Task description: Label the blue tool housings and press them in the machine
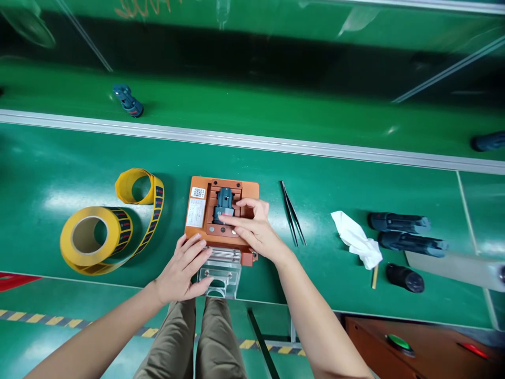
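An orange fixture (201, 231) lies on the green table in front of me, with a dark blue-grey part (224, 202) seated in its recess. My right hand (254, 229) rests on the fixture, fingertips pinched on the lower end of that part. My left hand (184, 271) lies flat on the clear plastic block (224, 276) at the fixture's near edge, fingers spread over it. A white label and a QR code sit on the fixture's left side.
A roll of yellow label tape (94, 237) with a loose curl lies at left. Black tweezers (292, 213), a crumpled white cloth (357, 239) and three dark parts (406, 237) lie at right. A blue part (128, 101) sits on the conveyor beyond the rail.
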`<state>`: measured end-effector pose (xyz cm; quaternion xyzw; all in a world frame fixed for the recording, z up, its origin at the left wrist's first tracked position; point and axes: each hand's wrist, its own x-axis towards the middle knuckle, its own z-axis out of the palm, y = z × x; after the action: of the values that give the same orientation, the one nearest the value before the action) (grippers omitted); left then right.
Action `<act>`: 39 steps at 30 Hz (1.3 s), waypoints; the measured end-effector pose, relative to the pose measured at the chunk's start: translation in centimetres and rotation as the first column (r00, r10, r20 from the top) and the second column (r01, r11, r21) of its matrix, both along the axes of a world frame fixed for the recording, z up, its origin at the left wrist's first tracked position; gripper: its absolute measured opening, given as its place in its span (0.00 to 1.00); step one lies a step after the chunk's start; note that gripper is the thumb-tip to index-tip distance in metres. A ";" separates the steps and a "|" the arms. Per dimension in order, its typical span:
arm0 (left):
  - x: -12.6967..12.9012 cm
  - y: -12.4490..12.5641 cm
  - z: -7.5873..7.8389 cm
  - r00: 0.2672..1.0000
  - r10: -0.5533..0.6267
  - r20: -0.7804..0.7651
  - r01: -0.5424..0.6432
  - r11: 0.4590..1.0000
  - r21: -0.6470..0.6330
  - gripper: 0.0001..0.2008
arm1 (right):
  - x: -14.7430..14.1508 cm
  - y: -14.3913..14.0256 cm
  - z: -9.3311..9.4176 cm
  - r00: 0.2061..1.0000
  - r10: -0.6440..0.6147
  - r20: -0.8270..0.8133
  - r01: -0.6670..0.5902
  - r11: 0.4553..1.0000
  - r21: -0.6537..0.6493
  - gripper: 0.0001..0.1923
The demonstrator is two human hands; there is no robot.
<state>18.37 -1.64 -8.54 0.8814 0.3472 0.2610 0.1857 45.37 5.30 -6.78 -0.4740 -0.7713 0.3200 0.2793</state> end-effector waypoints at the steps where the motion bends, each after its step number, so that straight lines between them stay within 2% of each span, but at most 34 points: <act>1: 0.0 0.0 -0.1 1.000 0.003 -0.007 -0.003 1.000 -0.001 0.39 | -0.1 0.0 0.1 1.000 0.011 0.005 -0.011 1.000 -0.003 0.18; 5: -0.2 -0.2 -0.3 1.000 0.012 -0.021 -0.012 1.000 -0.012 0.40 | -0.5 0.6 0.3 0.998 -0.060 0.032 0.061 0.998 -0.029 0.16; 10: -0.3 -0.1 -0.3 1.000 0.013 -0.016 -0.013 1.000 -0.011 0.40 | -1.7 1.5 1.0 0.954 -0.301 -0.010 0.299 0.950 -0.088 0.17; 13: -0.3 -0.1 -0.3 0.999 0.020 -0.028 -0.021 1.000 -0.005 0.39 | -3.1 1.6 2.0 0.941 -0.330 0.081 0.336 0.938 -0.087 0.28; 16: -0.3 -0.1 -0.3 0.998 0.046 -0.038 -0.045 0.999 0.008 0.38 | -4.4 1.6 4.0 0.931 -0.323 0.172 0.337 0.940 -0.056 0.27; 18: -0.2 -0.1 -0.1 0.998 0.057 -0.026 -0.057 0.998 0.014 0.36 | -4.7 1.1 6.3 0.920 -0.365 0.141 0.377 0.923 -0.076 0.24; 20: 0.2 0.1 1.0 0.997 0.080 0.005 -0.080 0.997 -0.001 0.32 | -4.4 -0.3 9.3 0.914 -0.401 0.067 0.406 0.900 -0.158 0.26; 22: 1.1 0.2 3.4 0.981 0.181 0.070 -0.173 0.979 -0.111 0.23 | -3.7 -2.7 12.6 0.912 -0.410 -0.018 0.397 0.893 -0.210 0.27; 23: 1.7 0.2 5.1 0.956 0.269 0.120 -0.240 0.947 -0.214 0.18 | -3.2 -4.2 14.3 0.913 -0.404 -0.057 0.386 0.901 -0.200 0.27; 25: 3.1 0.2 9.4 0.868 0.456 0.197 -0.337 0.831 -0.442 0.13 | -2.2 -7.4 17.2 0.914 -0.388 -0.119 0.375 0.920 -0.116 0.26; 26: 4.0 0.3 11.9 0.836 0.502 0.221 -0.332 0.784 -0.525 0.14 | -1.8 -9.0 18.4 0.914 -0.381 -0.138 0.375 0.925 -0.064 0.26; 28: 5.7 0.4 16.9 0.821 0.499 0.276 -0.236 0.738 -0.632 0.19 | -1.0 -11.9 20.5 0.917 -0.359 -0.172 0.369 0.929 0.028 0.25; 29: 6.6 0.5 19.4 0.812 0.471 0.345 -0.092 0.687 -0.721 0.22 | -0.7 -13.3 21.4 0.918 -0.349 -0.190 0.366 0.928 0.065 0.25; 31: 8.3 0.5 23.7 0.821 0.373 0.432 0.181 0.548 -0.817 0.26 | 0.0 -15.7 23.0 0.911 -0.346 -0.225 0.376 0.921 0.103 0.25; 32: 9.2 0.3 25.4 0.823 0.339 0.457 0.262 0.487 -0.833 0.26 | 0.4 -16.8 23.8 0.900 -0.360 -0.247 0.393 0.914 0.102 0.25; 33: 10.1 0.0 27.0 0.826 0.309 0.471 0.309 0.452 -0.837 0.26 | 0.8 -17.8 24.6 0.883 -0.382 -0.273 0.418 0.905 0.084 0.25; 34: 11.0 -0.5 28.2 0.824 0.295 0.483 0.332 0.440 -0.835 0.24 | 1.3 -18.8 25.4 0.860 -0.410 -0.303 0.443 0.895 0.046 0.27; 35: 11.9 -1.1 29.2 0.816 0.291 0.499 0.344 0.449 -0.824 0.22 | 1.7 -19.7 26.1 0.833 -0.438 -0.339 0.462 0.887 -0.011 0.28; 37: 13.6 -2.5 30.6 0.797 0.269 0.541 0.367 0.495 -0.788 0.20 | 2.7 -21.4 27.4 0.768 -0.499 -0.401 0.476 0.864 -0.162 0.26; 39: 15.2 -3.9 31.6 0.787 0.213 0.578 0.403 0.532 -0.745 0.18 | 3.4 -22.9 28.4 0.710 -0.551 -0.439 0.459 0.834 -0.306 0.20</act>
<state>33.52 -5.56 23.01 0.5650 0.2972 0.3179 0.7010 48.81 -17.60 21.65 -0.5877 -0.4783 0.4106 0.5072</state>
